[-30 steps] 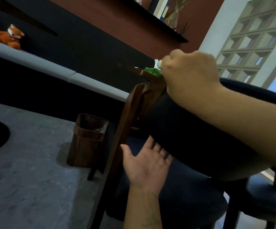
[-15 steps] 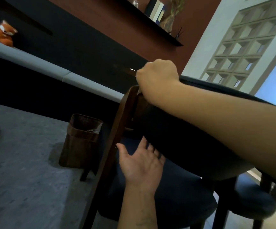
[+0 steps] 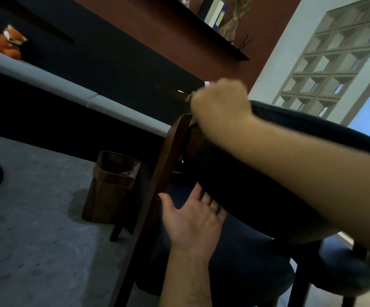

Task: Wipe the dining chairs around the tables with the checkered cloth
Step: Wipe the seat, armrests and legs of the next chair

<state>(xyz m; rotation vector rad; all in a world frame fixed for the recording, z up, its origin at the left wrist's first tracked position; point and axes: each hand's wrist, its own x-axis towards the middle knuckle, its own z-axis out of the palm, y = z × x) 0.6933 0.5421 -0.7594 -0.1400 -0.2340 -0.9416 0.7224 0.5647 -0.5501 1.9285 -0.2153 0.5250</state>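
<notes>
Checkered cloth (image 3: 194,93), green and white: only a sliver showed, bunched in the fist of the right hand (image 3: 220,100) at the top of the dark wooden chair frame (image 3: 170,156). Left hand (image 3: 196,222): fingers spread flat, palm up, under the navy padded backrest (image 3: 257,185). Brown woven bin (image 3: 111,187) stood just beside.

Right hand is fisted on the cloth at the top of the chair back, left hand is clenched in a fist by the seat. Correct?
Not quite. The head view shows the left hand open, palm up with fingers spread, beside the chair's dark seat. The rest holds: the right hand is fisted on the cloth at the top of the chair back.
</notes>
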